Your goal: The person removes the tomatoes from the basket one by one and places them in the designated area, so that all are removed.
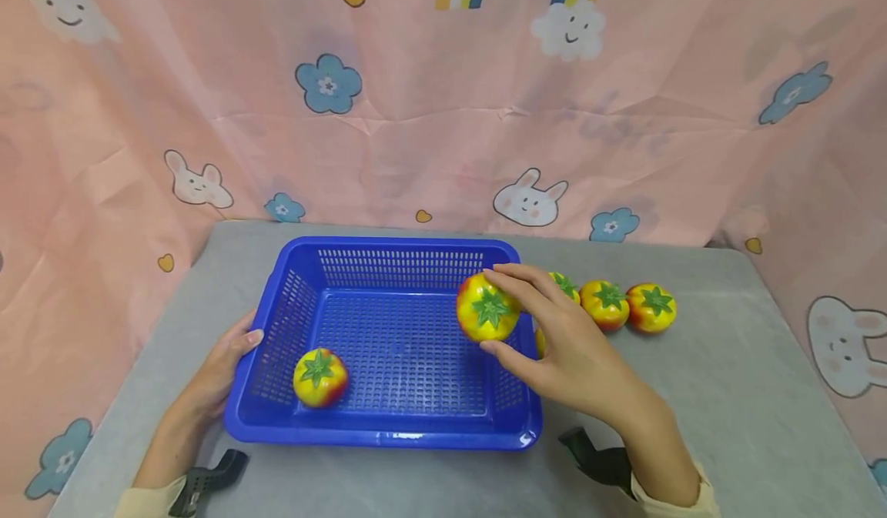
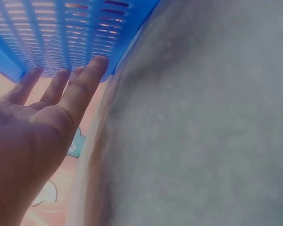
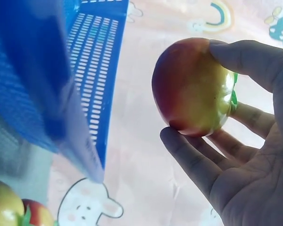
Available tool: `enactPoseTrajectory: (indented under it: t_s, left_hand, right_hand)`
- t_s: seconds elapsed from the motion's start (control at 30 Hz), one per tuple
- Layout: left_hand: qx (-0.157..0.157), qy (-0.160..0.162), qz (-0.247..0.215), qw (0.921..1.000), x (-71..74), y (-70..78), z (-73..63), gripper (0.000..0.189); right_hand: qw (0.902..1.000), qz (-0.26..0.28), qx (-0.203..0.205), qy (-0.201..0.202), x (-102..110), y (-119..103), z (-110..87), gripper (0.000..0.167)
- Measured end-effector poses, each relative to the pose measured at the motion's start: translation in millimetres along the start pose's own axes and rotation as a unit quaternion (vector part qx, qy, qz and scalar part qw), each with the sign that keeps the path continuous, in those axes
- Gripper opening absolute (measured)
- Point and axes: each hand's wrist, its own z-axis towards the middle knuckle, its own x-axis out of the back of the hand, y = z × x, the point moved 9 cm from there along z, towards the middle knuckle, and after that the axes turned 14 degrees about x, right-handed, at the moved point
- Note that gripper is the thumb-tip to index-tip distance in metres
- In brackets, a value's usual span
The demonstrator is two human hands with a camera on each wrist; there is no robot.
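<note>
My right hand [image 1: 578, 349] pinches a yellow-and-red persimmon [image 1: 488, 308] between thumb and fingers, over the right end of a blue plastic basket [image 1: 388, 435]. In the right wrist view the held persimmon [image 3: 193, 89] shows its smooth red-yellow side, and its green leafy top faces the palm. My left hand [image 1: 222, 364] holds the basket's left side, thumb at the rim. Seen from the left wrist, its fingers [image 2: 82, 92] lie against the slotted outer wall [image 2: 70, 33]. Another persimmon [image 1: 320, 378] lies inside the basket, at the front left corner.
Right of the basket, several more persimmons [image 1: 651, 308] sit on the grey table [image 1: 734, 395], some partly hidden behind my right hand. A pink printed curtain [image 1: 416, 156] hangs behind the table and along its sides. Dark straps [image 1: 211, 481] are on both wrists.
</note>
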Motion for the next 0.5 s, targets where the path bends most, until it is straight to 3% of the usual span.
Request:
enactPoseTrajectory:
  t_s: [0.2, 0.5]
  left_hand:
    - [0.007, 0.002, 0.006, 1.0, 0.5, -0.5, 0.7, 0.05]
    - [0.0, -0.008, -0.002, 1.0, -0.8, 1.2, 0.5, 0.05]
  right_hand:
    - [0.9993, 0.023, -0.014, 0.027, 5, 9, -13.7, 0.073]
    - [0.9979, 0.014, -0.026, 0.057, 11, 21, -31.8, 0.076]
